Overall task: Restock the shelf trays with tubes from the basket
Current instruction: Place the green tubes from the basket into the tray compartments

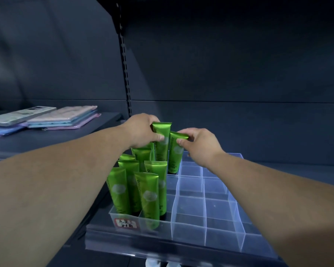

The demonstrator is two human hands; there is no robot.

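Shelf tray (204,199): clear plastic, gridded into square cells, sits on a dark shelf (278,170) straight ahead of the person. Left two columns hold green tubes (135,189) standing cap-down, crimped ends up. Cells to the right and at the near-right are bare. Basket not in view.

Two more tubes are in hand at the far end of the filled block. Left hand (141,132) pinches the taller tube (162,151) near its crimped top, thumb on the front face. Its lower end is hidden behind the standing tubes, so cannot tell if it is seated. Right hand (199,145) pinches the crimp of the neighbouring tube (175,157), just right of the first and touching or nearly so. Its dark cap looks to be down in a far-row cell.

Both held tubes have their long axis vertical, directly above the cells. Judgement: seating them calls for a straight downward press, no tilt. Open cells lie rightward, nearer the right hand.

Handwritten red-bordered label (123,222) on the tray's front wall. Flat pastel pouches (62,118) stacked on the shelf, far left.
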